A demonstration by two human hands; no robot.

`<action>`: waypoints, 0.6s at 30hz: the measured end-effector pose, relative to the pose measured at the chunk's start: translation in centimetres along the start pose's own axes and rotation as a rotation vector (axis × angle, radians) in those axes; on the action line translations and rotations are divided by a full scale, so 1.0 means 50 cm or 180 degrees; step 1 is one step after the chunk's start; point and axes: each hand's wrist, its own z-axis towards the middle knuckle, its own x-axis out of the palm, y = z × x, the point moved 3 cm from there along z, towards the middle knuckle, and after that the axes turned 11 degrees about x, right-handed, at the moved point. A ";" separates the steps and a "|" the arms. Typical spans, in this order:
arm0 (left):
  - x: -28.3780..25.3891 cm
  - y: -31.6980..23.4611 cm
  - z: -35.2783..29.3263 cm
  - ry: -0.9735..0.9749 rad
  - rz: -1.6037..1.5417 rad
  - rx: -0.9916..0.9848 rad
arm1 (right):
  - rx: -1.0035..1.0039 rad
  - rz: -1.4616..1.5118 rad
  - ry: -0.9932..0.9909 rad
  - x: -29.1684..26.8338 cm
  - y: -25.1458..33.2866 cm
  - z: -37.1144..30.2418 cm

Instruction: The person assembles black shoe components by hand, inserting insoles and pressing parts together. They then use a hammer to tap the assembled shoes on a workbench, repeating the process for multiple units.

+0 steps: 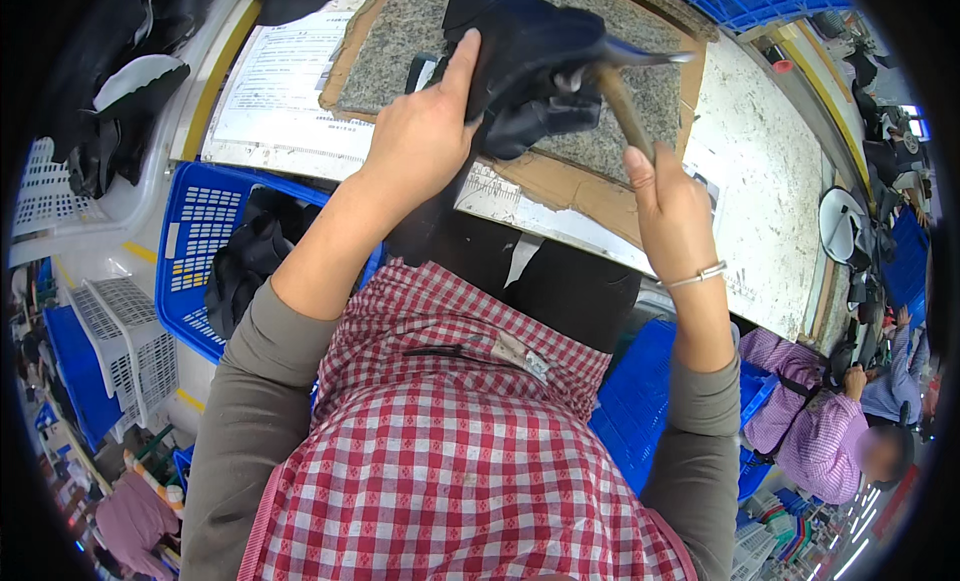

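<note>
A black leather piece [525,46], like a shoe or boot upper, lies bunched on a speckled grey stone slab [390,66]. My left hand [425,131] is closed on its near left side, with the index finger stretched along the leather. My right hand [675,206] grips the wooden handle of a hammer [626,111]. The metal head is over the right part of the leather, blurred by motion; whether it touches cannot be told. Some of the leather near my left fingers is hidden by the hand.
Torn cardboard [570,196] edges the slab on a white worktable [745,181]. Printed sheets [285,81] lie at the left. A blue basket [178,241] with black pieces stands below the table's left side. Another person [810,421] sits at the right; more black pieces [130,106] lie far left.
</note>
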 end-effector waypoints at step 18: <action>-0.063 -0.131 0.257 -0.0794 0.0223 0.2439 | 0.0530 0.0312 -0.0104 -0.009 -0.089 -0.075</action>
